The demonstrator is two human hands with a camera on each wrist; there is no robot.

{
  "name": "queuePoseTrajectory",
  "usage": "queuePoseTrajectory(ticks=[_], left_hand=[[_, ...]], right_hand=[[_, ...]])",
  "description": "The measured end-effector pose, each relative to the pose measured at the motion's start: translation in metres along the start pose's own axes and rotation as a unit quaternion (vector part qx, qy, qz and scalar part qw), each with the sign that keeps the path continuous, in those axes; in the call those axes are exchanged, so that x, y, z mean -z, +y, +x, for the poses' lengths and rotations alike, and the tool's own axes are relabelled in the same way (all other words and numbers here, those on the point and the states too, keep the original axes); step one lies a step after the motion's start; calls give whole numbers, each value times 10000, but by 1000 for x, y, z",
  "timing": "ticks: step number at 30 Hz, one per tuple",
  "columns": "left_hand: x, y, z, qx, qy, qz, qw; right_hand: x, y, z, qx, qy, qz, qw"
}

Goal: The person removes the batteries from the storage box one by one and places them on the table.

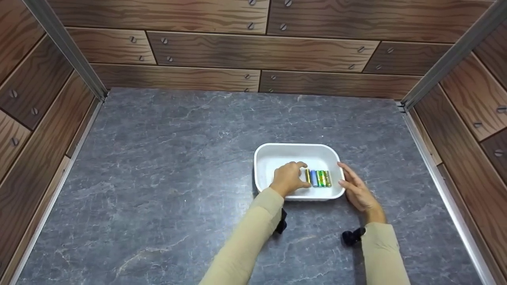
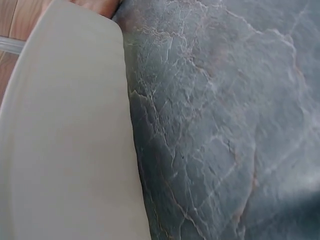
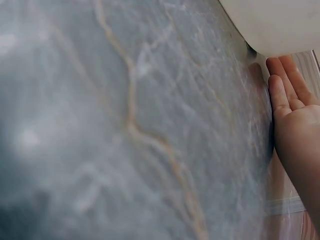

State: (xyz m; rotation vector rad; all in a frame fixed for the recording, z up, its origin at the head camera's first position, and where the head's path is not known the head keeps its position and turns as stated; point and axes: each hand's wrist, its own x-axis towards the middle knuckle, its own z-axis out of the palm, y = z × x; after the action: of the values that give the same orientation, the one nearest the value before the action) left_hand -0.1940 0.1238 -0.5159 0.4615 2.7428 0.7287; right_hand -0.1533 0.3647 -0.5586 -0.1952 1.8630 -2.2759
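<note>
A white tub point(image 1: 277, 146) stands on the grey marbled surface, with a row of batteries point(image 1: 323, 179) lying side by side in its right half. The row has blue, green and gold cells. My left hand point(image 1: 288, 178) reaches over the front wall into the tub and pinches a gold battery point(image 1: 307, 176) at the row's left end, forefinger at its far end and thumb at its near end. Outside the tub, my right hand point(image 1: 357, 192) touches the right wall with extended fingers and thumb. In the right wrist view, straight fingers point(image 3: 280, 92) lie close under the tub's wall point(image 3: 280, 22).
Wood-patterned panels point(image 1: 261, 49) rise behind and on both sides of the marbled surface point(image 1: 166, 158). Metal posts point(image 1: 69, 51) mark the back corners. Each wrist carries a small black camera mount point(image 1: 350, 237). The tub's outer wall point(image 2: 75, 120) fills the left wrist view's left side.
</note>
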Motion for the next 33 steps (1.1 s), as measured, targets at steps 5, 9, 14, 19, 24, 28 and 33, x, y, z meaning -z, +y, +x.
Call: queuePoseTrajectory(ticks=[5, 9, 14, 19, 24, 28, 33], left_hand=[[-6, 3, 5, 217, -3, 276, 9994], [-10, 8, 6, 357, 37, 421, 9985], [-11, 12, 6, 464, 81, 526, 9975], [-14, 13, 6, 481, 30, 707, 9963], [-14, 13, 7, 450, 9, 801, 9958], [-13, 13, 8, 415, 7, 750, 9963], [-11, 13, 8, 377, -10, 613, 9974]], right_hand=[[-1, 1, 0, -23, 42, 31, 10000], [-1, 1, 0, -17, 84, 45, 10000], [-2, 0, -1, -119, 238, 7, 9996], [-4, 0, -1, -252, 395, -53, 9989], [-3, 0, -1, -199, 360, 9, 9992], [-2, 1, -2, -120, 270, 67, 9995], [-2, 2, -2, -33, 191, 69, 9998]])
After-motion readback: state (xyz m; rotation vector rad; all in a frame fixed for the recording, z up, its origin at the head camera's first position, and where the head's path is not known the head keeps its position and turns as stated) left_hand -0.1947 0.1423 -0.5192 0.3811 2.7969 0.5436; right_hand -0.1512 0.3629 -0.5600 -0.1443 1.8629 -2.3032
